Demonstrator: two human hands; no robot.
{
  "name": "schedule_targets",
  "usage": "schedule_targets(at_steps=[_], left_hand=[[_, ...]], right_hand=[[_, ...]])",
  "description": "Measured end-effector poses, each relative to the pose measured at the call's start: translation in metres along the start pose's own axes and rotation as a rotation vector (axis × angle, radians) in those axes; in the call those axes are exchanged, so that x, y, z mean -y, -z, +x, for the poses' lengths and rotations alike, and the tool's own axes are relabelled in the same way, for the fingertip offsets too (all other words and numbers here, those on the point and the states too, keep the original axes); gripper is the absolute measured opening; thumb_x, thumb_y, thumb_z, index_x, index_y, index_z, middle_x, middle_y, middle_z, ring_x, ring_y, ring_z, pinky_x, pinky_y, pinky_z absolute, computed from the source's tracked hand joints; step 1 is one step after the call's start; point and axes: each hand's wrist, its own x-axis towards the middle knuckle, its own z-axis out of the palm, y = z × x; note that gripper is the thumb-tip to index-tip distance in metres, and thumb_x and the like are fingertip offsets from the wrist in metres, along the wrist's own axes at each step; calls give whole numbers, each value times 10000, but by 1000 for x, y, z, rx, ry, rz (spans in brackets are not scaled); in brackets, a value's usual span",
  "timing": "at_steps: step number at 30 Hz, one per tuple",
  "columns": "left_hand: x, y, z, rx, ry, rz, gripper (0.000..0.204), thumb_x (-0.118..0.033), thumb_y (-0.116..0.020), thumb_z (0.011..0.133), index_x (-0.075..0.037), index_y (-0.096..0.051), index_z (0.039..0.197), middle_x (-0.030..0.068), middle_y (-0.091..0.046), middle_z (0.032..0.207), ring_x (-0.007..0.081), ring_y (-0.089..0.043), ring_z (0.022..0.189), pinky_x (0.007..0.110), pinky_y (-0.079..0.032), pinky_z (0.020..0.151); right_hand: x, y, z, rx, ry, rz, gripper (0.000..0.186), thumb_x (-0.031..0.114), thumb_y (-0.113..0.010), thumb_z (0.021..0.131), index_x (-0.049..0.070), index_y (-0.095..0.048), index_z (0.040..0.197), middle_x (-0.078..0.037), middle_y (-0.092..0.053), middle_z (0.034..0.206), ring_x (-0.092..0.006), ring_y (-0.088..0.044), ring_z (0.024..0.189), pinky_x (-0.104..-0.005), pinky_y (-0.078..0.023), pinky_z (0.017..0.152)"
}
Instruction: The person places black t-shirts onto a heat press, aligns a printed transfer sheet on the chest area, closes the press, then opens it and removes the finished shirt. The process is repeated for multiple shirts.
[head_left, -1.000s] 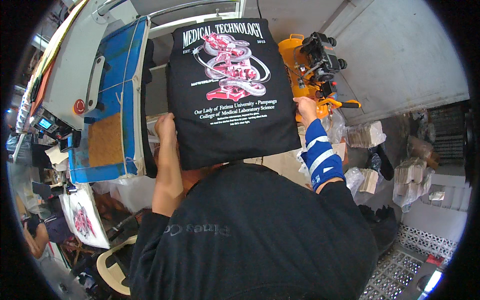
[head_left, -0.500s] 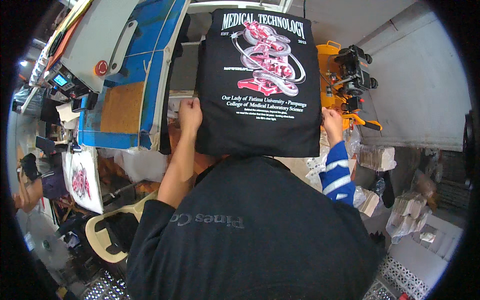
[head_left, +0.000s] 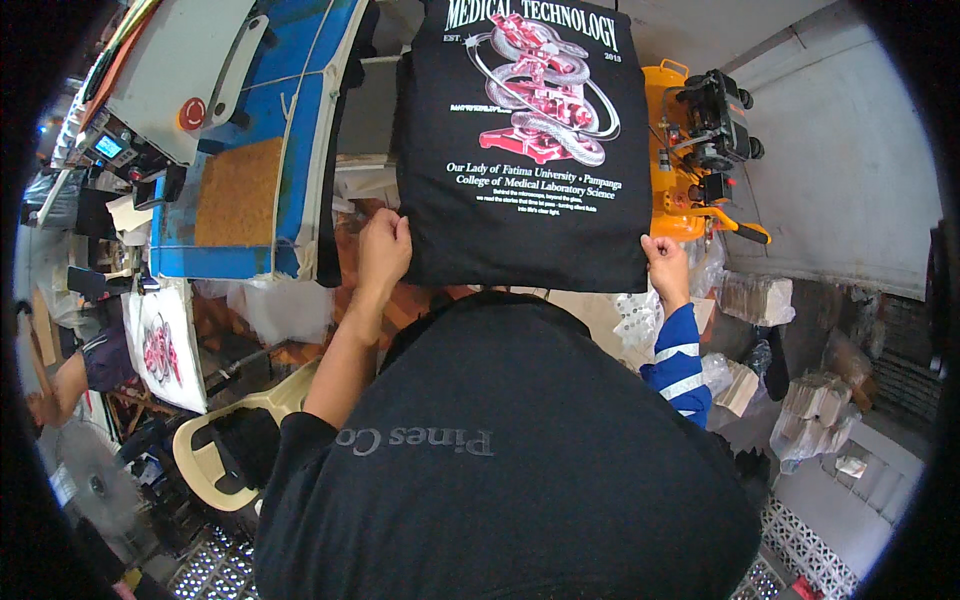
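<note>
A black T-shirt point(head_left: 530, 240) lies stretched and mostly smooth in front of me, its printed side up. The print point(head_left: 545, 95) shows a red and white drawing with white lettering above and below. At the shirt's left edge, close to its near corner, my left hand point(head_left: 384, 248) is closed in a pinch on the cloth. On the opposite edge, also near the corner, my right hand point(head_left: 667, 268) pinches the fabric between thumb and fingers. What supports the shirt is hidden beneath it.
A blue machine bench point(head_left: 225, 262) with a red stop button point(head_left: 192, 114) stands at left. To the right is an orange air compressor point(head_left: 675, 195). A cream plastic chair point(head_left: 205, 475), a white printed panel point(head_left: 165, 345) and another person's arm point(head_left: 68, 388) are at lower left.
Both my hands have slid along the shirt's sides toward its near corners. The shirt and its surroundings sit slightly higher in view.
</note>
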Motion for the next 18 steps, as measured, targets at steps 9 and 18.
schedule_targets(at_steps=[9, 18], left_hand=[[-5, 2, 2, 12, 98, -99, 146, -123, -642, 919, 20, -616, 902, 238, -680, 831, 445, -664, 784, 488, -519, 715], [-13, 17, 6, 120, 350, -1, 202, -192, -638, 900, 10, -639, 899, 189, -686, 783, 358, -680, 750, 446, -523, 713]], right_hand=[[1, -3, -5, 3, -28, 88, 299, 282, -729, 969, 17, -665, 846, 13, -586, 692, -83, -510, 622, -272, -410, 584], [-8, 3, -3, -14, 16, -8, 285, 264, -703, 977, 19, -649, 843, -27, -600, 672, -122, -530, 617, -314, -431, 590]])
